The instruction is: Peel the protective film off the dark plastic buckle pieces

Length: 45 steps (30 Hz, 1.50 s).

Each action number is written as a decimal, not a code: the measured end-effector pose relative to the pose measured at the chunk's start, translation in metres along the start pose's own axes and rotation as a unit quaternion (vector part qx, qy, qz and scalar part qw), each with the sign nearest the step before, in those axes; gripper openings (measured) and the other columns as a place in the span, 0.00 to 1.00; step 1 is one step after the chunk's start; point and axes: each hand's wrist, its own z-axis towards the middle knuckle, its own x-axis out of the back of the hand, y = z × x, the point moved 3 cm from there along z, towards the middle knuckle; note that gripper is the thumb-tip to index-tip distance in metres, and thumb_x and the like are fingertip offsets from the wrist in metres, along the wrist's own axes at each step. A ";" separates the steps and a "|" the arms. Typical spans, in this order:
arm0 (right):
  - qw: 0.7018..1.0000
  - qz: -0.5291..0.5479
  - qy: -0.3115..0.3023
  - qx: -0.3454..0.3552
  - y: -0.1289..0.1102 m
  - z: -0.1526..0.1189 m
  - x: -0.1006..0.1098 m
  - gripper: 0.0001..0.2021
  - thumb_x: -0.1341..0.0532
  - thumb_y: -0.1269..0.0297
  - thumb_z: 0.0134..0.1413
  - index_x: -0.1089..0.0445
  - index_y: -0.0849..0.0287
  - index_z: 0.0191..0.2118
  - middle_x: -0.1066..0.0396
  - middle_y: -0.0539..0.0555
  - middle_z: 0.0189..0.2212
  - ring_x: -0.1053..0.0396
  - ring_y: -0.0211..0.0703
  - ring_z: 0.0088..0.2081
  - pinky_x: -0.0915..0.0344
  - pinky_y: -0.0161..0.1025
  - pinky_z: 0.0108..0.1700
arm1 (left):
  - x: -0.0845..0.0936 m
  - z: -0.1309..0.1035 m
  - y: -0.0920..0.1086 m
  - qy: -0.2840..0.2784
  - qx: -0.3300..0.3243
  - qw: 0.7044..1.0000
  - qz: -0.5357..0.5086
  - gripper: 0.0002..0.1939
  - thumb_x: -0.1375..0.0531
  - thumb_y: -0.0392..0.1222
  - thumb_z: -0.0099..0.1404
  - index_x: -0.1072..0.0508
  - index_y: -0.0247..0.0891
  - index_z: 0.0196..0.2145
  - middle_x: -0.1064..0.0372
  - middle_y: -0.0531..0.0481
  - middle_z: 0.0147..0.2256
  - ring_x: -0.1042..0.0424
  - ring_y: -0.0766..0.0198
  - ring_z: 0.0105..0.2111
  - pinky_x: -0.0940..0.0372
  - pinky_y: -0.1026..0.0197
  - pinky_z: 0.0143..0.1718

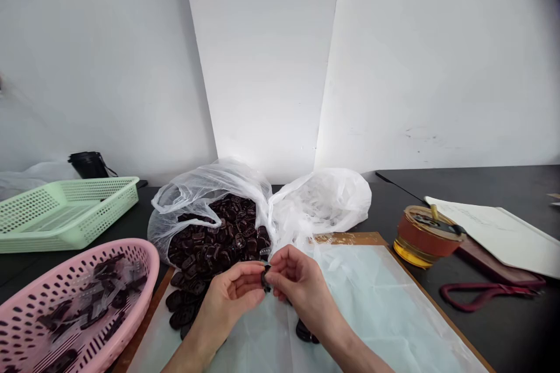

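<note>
Over the middle of the covered board, both hands meet at a small dark plastic piece [265,278]. My left hand [225,300] pinches its left side between thumb and fingers. From the right, my right hand [300,282] grips the same piece, its fingertips hiding part of it. Behind them, a clear plastic bag [175,192] spills many glossy dark brown pieces [236,233] onto the board, some lying beside my left wrist. A few black pieces [305,332] lie below my right hand. Another bag [324,198] holds whitish translucent bits, some scattered towards my right hand.
A pink basket [151,256] with dark pieces and clear strips stands at left, a green basket [74,239] behind it. To the right are a tape roll [429,233], red-handled pliers [476,297] and an open notebook [503,233]. White sheeting [380,315] covers the brown-edged board.
</note>
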 end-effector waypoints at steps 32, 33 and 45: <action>0.942 -0.270 -0.054 0.194 -0.013 -0.005 -0.003 0.16 0.28 0.77 0.43 0.26 0.55 0.38 0.28 0.51 0.38 0.32 0.46 0.41 0.35 0.40 0.41 | 0.001 -0.004 0.015 -0.007 -0.015 0.998 -0.062 0.12 0.34 0.41 0.59 0.34 0.42 0.37 0.30 0.57 0.27 0.33 0.66 0.30 0.38 0.65 0.35; 0.934 -0.290 -0.043 0.204 -0.013 -0.005 -0.003 0.15 0.29 0.79 0.42 0.27 0.56 0.37 0.28 0.51 0.36 0.32 0.47 0.41 0.35 0.41 0.41 | 0.003 -0.003 0.015 0.002 -0.014 0.998 -0.054 0.11 0.34 0.41 0.59 0.35 0.42 0.35 0.31 0.57 0.27 0.34 0.67 0.30 0.37 0.65 0.36; 0.884 -0.386 0.009 0.263 -0.015 -0.007 -0.001 0.16 0.31 0.82 0.41 0.32 0.58 0.34 0.30 0.52 0.32 0.34 0.49 0.37 0.35 0.41 0.36 | 0.009 0.001 0.014 0.108 -0.005 0.993 -0.046 0.07 0.36 0.41 0.58 0.33 0.40 0.30 0.35 0.57 0.27 0.29 0.63 0.31 0.28 0.58 0.37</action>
